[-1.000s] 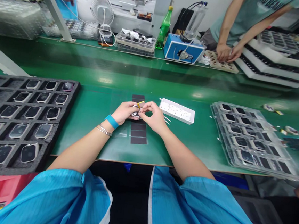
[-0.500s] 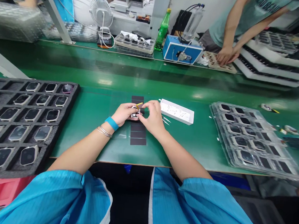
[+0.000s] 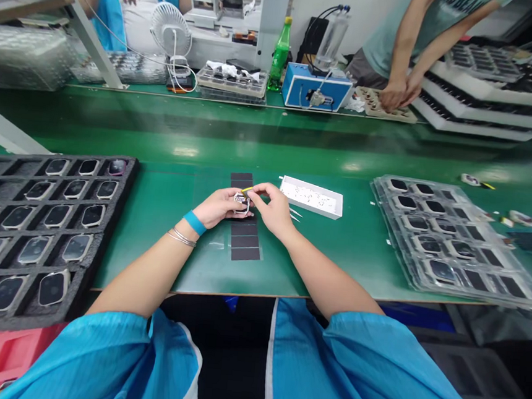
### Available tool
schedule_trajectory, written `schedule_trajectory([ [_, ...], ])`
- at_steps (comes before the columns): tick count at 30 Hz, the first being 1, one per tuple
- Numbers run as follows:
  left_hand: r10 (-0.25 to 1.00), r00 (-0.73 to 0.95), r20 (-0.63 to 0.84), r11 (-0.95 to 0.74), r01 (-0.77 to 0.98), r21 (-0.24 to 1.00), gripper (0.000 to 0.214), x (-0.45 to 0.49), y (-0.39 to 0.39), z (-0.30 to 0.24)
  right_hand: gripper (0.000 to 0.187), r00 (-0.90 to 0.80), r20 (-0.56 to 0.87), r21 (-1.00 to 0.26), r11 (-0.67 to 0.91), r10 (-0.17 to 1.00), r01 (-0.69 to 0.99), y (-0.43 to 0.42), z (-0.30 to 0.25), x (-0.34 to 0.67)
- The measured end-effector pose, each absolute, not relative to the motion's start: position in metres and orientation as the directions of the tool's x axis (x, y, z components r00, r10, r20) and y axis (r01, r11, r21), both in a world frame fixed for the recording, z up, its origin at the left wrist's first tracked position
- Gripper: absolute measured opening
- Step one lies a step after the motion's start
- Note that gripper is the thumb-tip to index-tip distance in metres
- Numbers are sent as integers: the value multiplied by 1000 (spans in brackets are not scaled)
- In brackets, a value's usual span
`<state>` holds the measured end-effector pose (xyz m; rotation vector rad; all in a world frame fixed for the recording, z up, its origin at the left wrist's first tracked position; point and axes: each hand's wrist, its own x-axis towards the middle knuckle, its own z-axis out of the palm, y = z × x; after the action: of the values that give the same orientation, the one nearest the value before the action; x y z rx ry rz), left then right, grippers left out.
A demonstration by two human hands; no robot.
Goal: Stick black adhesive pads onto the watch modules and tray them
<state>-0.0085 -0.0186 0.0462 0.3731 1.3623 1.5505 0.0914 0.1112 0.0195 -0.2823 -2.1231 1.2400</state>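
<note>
left hand (image 3: pixel 219 206): our fingers closed round small metal watch case (image 3: pixel 241 203), held above dark strip (image 3: pixel 243 230) on green surface (image 3: pixel 162 215) | right hand (image 3: pixel 272 209): pinching yellow tab (image 3: pixel 247 190) at case's top | case detail mostly hidden by fingers, too small to read

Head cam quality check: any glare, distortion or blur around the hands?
Head view: overhead lamps leave bright glare patches on the green bench; wide-angle bend curves the bench edges and the foam tray. The left hand and right hand are fairly sharp, but the small metal part they hold is too small for detail.
</note>
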Motion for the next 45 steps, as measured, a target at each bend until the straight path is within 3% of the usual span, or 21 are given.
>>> schedule_trajectory([
  [7, 774, -520, -361, 119, -440, 890, 23, -5, -15, 39, 9, -766, 528, -670, 734, 367, -109, 104, 21, 93],
  [13, 758, -489, -432, 37, -629, 776, 21, -11, -16, 39, 20, -796, 583, -421, 899, 162, -126, 100, 23, 95],
  [16, 758, -481, -440, 4, -672, 740, 20, -13, -17, 39, 21, -813, 570, -378, 917, 121, -129, 100, 23, 96],
  [20, 784, -502, -365, -36, -624, 781, 21, -14, -18, 38, 16, -813, 569, -456, 871, 126, -184, 105, 22, 95],
  [23, 822, -481, -304, -36, -577, 816, 31, -14, -20, 37, 9, -804, 534, -629, 758, 261, -172, 112, 19, 94],
  [26, 843, -474, -255, -43, -532, 846, 42, -14, -20, 36, 45, -863, 339, -876, 460, 375, -144, 118, 13, 90],
  [28, 853, -466, -234, -38, -504, 863, 49, -14, -20, 35, 56, -933, 191, -964, 238, 307, -119, 120, 9, 88],
  [31, 863, -463, -202, -40, -460, 887, 54, -14, -20, 32, 53, -960, 131, -987, 125, 249, -102, 117, 5, 86],
  [36, 866, -475, -159, -65, -420, 905, 55, -14, -19, 31, 52, -923, 188, -976, 171, 337, -136, 107, 7, 89],
  [40, 871, -461, -169, -64, -447, 892, 52, -15, -18, 31, 53, -923, 189, -974, 185, 335, -132, 106, 9, 90],
  [45, 829, -497, -256, -36, -505, 863, 44, -17, -19, 35, 68, -908, 175, -981, 143, 381, -129, 119, 10, 87],
])
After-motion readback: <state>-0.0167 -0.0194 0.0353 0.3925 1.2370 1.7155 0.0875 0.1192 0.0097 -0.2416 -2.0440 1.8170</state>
